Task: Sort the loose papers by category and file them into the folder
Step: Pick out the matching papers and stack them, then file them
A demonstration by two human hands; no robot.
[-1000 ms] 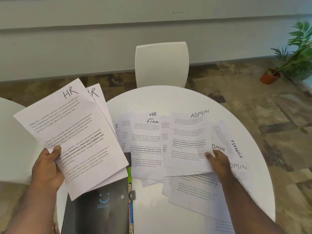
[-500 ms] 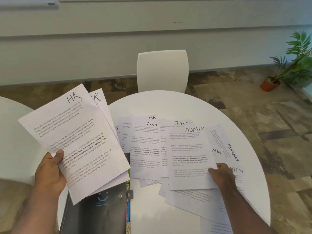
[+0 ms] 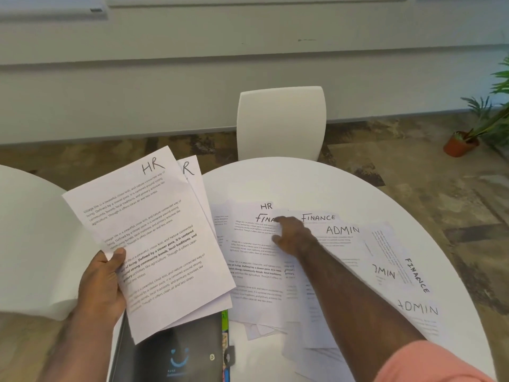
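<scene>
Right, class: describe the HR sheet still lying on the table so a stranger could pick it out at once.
Start at the round white table in front of the white chair. In the spread of papers, look at the far edge, just beyond the right hand. The HR sheet lies mostly buried, and only it shows a small "HR" above a "FINANCE" heading.

Labelled papers (image 3: 344,244) spread beside dark folder (image 3: 176,354) on table

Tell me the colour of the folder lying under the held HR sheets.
Black folder with a blue smiley logo, coloured tabs along its right edge; head view.
</scene>
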